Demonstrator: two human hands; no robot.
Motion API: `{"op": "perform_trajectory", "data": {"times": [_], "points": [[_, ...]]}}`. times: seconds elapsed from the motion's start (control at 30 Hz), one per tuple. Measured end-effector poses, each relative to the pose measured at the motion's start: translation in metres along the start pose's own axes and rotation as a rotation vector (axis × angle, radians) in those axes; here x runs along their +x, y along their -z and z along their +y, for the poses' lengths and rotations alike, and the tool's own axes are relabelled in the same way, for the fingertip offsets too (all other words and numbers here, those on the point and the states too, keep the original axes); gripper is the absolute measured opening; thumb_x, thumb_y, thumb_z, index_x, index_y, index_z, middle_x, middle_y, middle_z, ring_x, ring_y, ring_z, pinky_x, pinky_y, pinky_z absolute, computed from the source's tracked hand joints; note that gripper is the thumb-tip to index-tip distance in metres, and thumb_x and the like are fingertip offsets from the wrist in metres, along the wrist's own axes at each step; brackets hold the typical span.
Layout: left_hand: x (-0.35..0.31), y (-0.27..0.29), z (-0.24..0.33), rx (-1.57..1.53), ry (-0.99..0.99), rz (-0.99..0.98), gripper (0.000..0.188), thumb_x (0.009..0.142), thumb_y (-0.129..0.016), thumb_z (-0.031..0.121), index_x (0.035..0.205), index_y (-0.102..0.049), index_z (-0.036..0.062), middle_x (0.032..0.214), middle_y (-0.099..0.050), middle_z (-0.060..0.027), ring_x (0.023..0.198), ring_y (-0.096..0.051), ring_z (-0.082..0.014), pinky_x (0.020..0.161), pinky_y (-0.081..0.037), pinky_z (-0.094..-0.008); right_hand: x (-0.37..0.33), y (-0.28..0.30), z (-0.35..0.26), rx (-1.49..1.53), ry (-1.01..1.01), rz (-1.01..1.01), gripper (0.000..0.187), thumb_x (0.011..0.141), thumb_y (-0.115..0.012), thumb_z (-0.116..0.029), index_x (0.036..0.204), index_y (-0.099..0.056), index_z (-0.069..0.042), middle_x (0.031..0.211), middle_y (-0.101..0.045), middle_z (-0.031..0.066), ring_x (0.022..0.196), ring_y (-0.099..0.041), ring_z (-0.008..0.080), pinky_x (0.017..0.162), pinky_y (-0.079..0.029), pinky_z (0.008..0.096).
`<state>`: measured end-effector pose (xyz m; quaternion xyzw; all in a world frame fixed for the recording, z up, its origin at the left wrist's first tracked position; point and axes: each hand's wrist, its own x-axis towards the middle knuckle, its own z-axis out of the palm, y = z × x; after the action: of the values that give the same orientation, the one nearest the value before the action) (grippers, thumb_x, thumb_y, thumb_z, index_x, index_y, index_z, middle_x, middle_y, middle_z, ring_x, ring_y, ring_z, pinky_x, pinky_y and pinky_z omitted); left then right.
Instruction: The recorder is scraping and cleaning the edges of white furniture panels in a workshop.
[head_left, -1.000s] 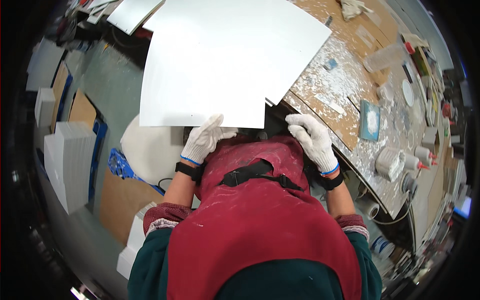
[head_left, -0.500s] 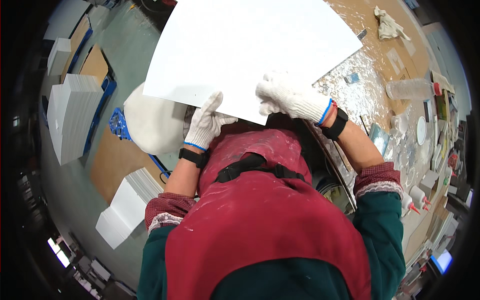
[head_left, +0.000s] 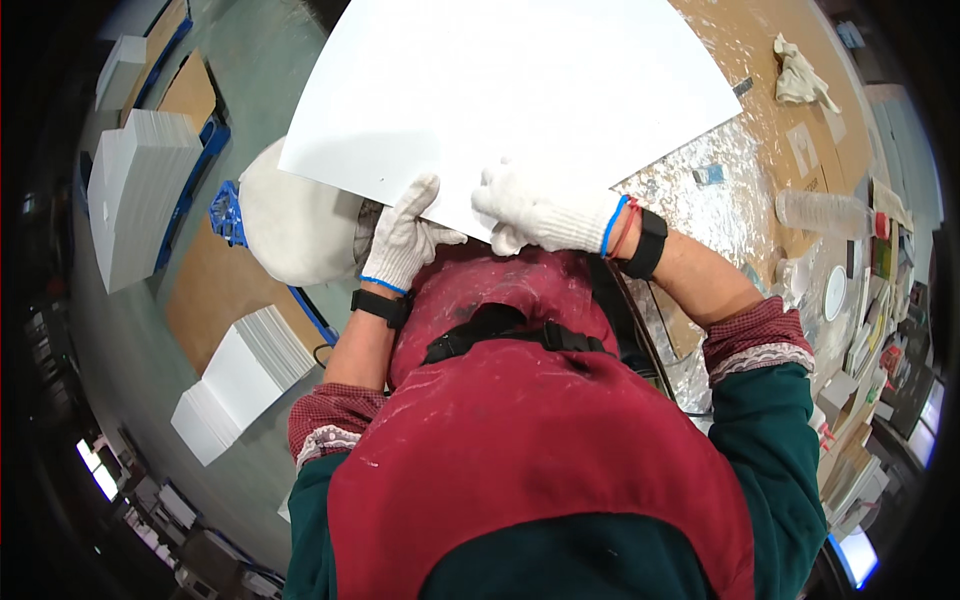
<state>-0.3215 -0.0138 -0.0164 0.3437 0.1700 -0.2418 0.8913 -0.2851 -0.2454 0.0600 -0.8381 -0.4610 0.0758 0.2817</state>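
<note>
A large white sheet (head_left: 510, 90) lies in front of me, its near edge towards my apron. My left hand (head_left: 403, 232), in a white knit glove with a blue cuff, grips that near edge. Its thumb lies on top, and its other fingers are partly hidden. My right hand (head_left: 545, 210), gloved the same way, is curled closed over the sheet's near corner, which it covers. Whether anything is pinched in its fingers is hidden. The two hands are close together but apart.
Beneath the sheet, a worktable (head_left: 700, 230) spotted with white residue extends right, bearing a clear bottle (head_left: 825, 213) and a crumpled cloth (head_left: 800, 75). A round white-topped stool (head_left: 295, 215) stands left. Stacks of white sheets (head_left: 140, 195) rest on the floor, some on blue-framed carriers.
My right hand has slid left across the sheet towards my left hand and now covers the near corner. My left hand keeps its grip. The whole view has shifted slightly.
</note>
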Motion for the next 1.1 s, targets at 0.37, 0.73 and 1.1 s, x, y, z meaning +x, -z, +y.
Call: {"op": "perform_trajectory", "data": {"times": [0.37,0.73,1.1], "points": [[0.003,0.005,-0.002,-0.053,-0.030,-0.063,0.032,0.099,-0.057,0.009,0.128,-0.050,-0.0049,0.116,-0.064,-0.0189,0.093,-0.072,-0.0334,0.062,-0.067,-0.0487,0.006,0.029,0.010,0.810,-0.765,-0.189,0.032,0.098,-0.056,-0.032,0.085,-0.062,-0.003,0.055,-0.062,0.0032,0.050,-0.057,0.0121,0.054,-0.046,0.0296],[-0.003,-0.009,-0.001,0.230,-0.071,0.167,0.037,0.103,-0.052,0.013,0.132,-0.046,-0.0087,0.107,-0.069,-0.0225,0.067,-0.073,-0.0337,0.053,-0.064,-0.0332,-0.023,0.012,0.026,0.108,-0.092,0.069,0.027,0.100,-0.056,-0.028,0.104,-0.066,-0.004,0.082,-0.065,0.0097,0.074,-0.062,0.0206,0.068,-0.050,0.0365],[0.026,-0.042,-0.002,0.175,0.073,-0.051,0.043,0.098,-0.065,0.022,0.128,-0.054,-0.0068,0.110,-0.068,-0.0207,0.084,-0.073,-0.0305,0.064,-0.065,-0.0360,-0.171,0.123,0.027,0.036,-1.003,0.427,0.018,0.091,-0.063,-0.016,0.100,-0.068,-0.001,0.089,-0.070,0.0135,0.082,-0.067,0.0225,0.076,-0.053,0.0356]]}}
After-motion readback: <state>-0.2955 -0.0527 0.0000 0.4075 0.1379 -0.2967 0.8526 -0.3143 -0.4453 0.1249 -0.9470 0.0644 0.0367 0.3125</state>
